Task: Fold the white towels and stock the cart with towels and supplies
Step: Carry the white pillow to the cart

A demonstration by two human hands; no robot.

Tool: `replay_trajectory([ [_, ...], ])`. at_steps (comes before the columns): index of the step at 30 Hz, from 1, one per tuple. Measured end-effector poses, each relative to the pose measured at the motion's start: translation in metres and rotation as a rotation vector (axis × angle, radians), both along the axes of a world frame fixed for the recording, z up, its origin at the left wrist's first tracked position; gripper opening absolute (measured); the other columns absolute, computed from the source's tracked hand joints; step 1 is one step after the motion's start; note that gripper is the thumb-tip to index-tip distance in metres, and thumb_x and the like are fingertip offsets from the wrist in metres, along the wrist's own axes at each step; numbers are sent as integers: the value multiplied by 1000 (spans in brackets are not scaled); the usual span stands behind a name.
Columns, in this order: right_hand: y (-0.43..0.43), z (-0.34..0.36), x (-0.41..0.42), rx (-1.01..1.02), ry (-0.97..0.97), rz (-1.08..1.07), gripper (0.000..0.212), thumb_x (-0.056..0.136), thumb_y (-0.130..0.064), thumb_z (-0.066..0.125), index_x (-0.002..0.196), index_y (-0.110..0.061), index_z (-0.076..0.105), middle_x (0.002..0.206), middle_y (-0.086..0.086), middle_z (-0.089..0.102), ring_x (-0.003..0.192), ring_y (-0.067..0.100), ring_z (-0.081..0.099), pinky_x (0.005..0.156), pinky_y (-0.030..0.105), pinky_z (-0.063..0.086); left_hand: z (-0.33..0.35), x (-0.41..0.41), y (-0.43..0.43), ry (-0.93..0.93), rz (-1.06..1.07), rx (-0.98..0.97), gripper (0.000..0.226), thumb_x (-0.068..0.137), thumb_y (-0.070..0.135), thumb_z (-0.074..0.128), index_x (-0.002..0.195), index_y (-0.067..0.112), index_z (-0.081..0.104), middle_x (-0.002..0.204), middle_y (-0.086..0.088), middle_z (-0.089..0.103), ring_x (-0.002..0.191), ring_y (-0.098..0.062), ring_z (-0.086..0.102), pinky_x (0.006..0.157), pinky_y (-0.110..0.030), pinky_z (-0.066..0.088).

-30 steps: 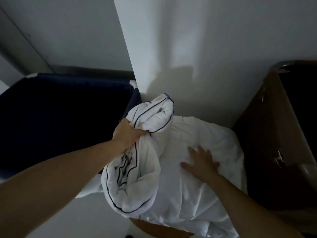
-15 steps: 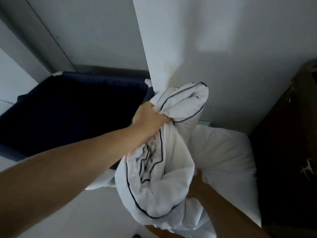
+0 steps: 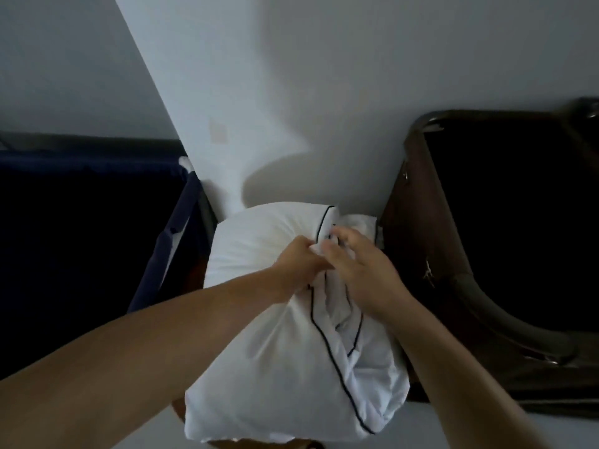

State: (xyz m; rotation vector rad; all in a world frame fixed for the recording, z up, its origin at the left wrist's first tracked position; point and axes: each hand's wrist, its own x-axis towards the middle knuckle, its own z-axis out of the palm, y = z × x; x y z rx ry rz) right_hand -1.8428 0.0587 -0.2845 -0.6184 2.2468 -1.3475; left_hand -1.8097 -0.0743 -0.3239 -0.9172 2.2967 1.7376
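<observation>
1. Since a second ago the left hand point(image 3: 299, 265) has brought the bunched white cloth with thin dark piping point(image 3: 327, 322) down from up by the wall onto the plump white pillow-like bundle point(image 3: 259, 241), and the right hand point(image 3: 363, 270) has come off the flat of the bundle to meet it.
2. Left fingers are closed tight on a gather of the piped cloth. Right fingers point(image 3: 346, 236) are curled partway over the same bunch, touching it, but I can't tell if they've properly gripped.
3. Whole white heap sits wedged between the navy fabric bin point(image 3: 162, 254) on the left and the dark brown cart frame point(image 3: 421, 254) on the right, up against the pale wall point(image 3: 324, 92).
4. What could go wrong, imo: the loose tail hanging toward the near edge could slide off, or snag on the cart frame when pulled.
5. Cloth is right under both sets of fingertips, piping running between the two hands.
</observation>
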Motion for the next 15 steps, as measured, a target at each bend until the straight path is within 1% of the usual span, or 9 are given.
replay_trajectory([
  [3, -6, -19, -5, 217, 103, -3, 72, 87, -66, 46, 138, -15, 50, 141, 2, 51, 133, 21, 46, 111, 41, 37, -15, -2, 7, 45, -196, 178, 9, 83, 12, 56, 85, 14, 64, 76, -1, 64, 68, -12, 61, 68, -27, 49],
  [5, -14, -30, -15, 375, 105, 4, 86, 81, -76, 38, 147, -22, 39, 154, 5, 39, 143, 26, 33, 114, 52, 31, -37, 8, 18, -35, -384, -24, 34, 92, 14, 53, 125, 10, 58, 120, 1, 61, 104, -3, 62, 90, -12, 43],
  [7, -29, -37, -27, 529, 112, 78, 85, 86, -74, 41, 156, -30, 20, 165, 2, 12, 152, 30, 8, 117, 62, 17, -55, 16, 34, -78, -584, -282, 53, 101, 24, 39, 151, 8, 30, 154, -6, 36, 142, -16, 36, 109, -14, 23],
  [10, -65, -37, -40, 707, 202, 142, 101, 81, -77, 51, 157, -34, 0, 166, 8, -9, 149, 44, -11, 112, 72, 11, -42, -7, 47, -246, -717, -443, 60, 104, 28, 46, 156, 15, 18, 156, -5, 28, 149, -25, 18, 111, -23, 8],
  [11, -75, -44, -46, 772, 181, 125, 110, 78, -77, 56, 157, -31, -4, 165, 12, -12, 148, 47, -13, 110, 74, 12, -35, -17, 41, -332, -777, -417, 68, 99, 35, 55, 155, 17, 20, 154, -4, 29, 148, -28, 21, 99, -11, -19],
  [12, -81, -52, -52, 827, 131, 87, 119, 74, -76, 62, 157, -26, -6, 164, 15, -12, 147, 49, -12, 109, 76, 14, -29, -27, 35, -343, -846, -422, 78, 92, 45, 63, 154, 20, 22, 156, -6, 29, 146, -33, 26, 117, -42, 21],
  [13, -85, -60, -57, 868, 74, 40, 124, 71, -75, 67, 157, -22, -4, 164, 17, -6, 148, 47, -7, 108, 75, 17, -25, -32, 34, -355, -906, -535, 84, 87, 53, 66, 153, 21, 25, 158, -9, 27, 146, -36, 28, 90, -81, 34],
  [14, -85, -68, -61, 897, 46, 0, 122, 70, -72, 70, 157, -18, 4, 162, 18, 5, 148, 45, 3, 108, 72, 23, -30, -23, 35, -270, -979, -581, 81, 89, 54, 64, 152, 19, 27, 159, -10, 26, 146, -34, 28, 115, -54, 31],
  [15, -85, -74, -66, 908, 71, -25, 113, 70, -68, 72, 153, -16, 17, 158, 17, 18, 145, 41, 15, 108, 66, 28, -35, 3, 38, -70, -1097, -506, 72, 95, 47, 60, 152, 16, 28, 159, -10, 26, 147, -30, 26, 117, -47, 28],
])
